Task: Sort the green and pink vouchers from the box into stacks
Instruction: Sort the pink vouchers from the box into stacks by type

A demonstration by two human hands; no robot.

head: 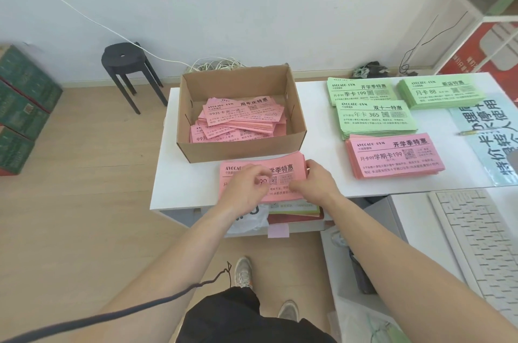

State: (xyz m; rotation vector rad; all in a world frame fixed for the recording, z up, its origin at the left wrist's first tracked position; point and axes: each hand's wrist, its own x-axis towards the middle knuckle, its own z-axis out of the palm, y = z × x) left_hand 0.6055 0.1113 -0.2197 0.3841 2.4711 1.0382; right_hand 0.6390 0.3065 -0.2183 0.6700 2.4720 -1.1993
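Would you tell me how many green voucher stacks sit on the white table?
3, all right of the box: rear left stack, rear right stack, front stack. None seems hidden.

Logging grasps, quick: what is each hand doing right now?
Left hand: fingers curled on the front pink stack; whether it grips cannot be told.
Right hand: holds the front pink stack's right edge.

Seen from above: a person in black clothing (238,317) at the waist and thighs and pale grey trainers (243,272), the left one showing an orange patch. Both arms are bare down to the left hand (246,182) and right hand (314,182). A thin dark cord (157,300) crosses the left forearm.
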